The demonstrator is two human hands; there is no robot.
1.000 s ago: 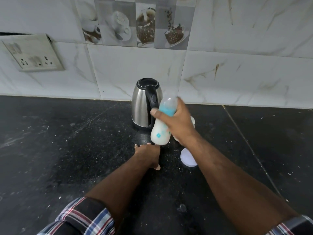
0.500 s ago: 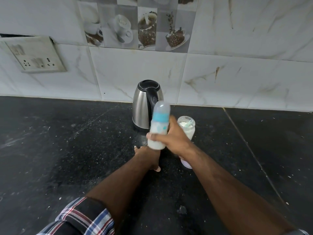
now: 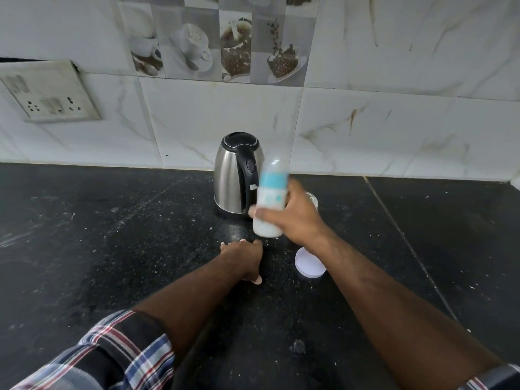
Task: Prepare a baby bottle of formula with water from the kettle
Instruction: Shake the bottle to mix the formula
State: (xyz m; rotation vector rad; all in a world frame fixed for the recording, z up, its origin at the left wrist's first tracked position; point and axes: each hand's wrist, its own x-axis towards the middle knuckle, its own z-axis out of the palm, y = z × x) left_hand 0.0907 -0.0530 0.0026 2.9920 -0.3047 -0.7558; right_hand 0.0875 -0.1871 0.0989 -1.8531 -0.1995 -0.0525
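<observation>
My right hand (image 3: 298, 218) grips a capped baby bottle (image 3: 270, 197) with a teal collar and milky white liquid inside; the bottle is upright, blurred by motion, and held above the counter in front of the steel kettle (image 3: 235, 174). The kettle stands with its black lid down by the wall. My left hand (image 3: 242, 258) rests on the black counter (image 3: 112, 249) just below the bottle, its fingers bent against the stone and holding nothing. A formula jar (image 3: 313, 199) is mostly hidden behind my right hand.
A round white lid (image 3: 309, 267) lies flat on the counter under my right forearm. White powder specks are scattered over the stone. A socket plate (image 3: 47, 92) is on the tiled wall at the left.
The bottle has swung from tilted to upright and shifted up and down in my right hand, now blurred. My left hand has stayed in place on the counter.
</observation>
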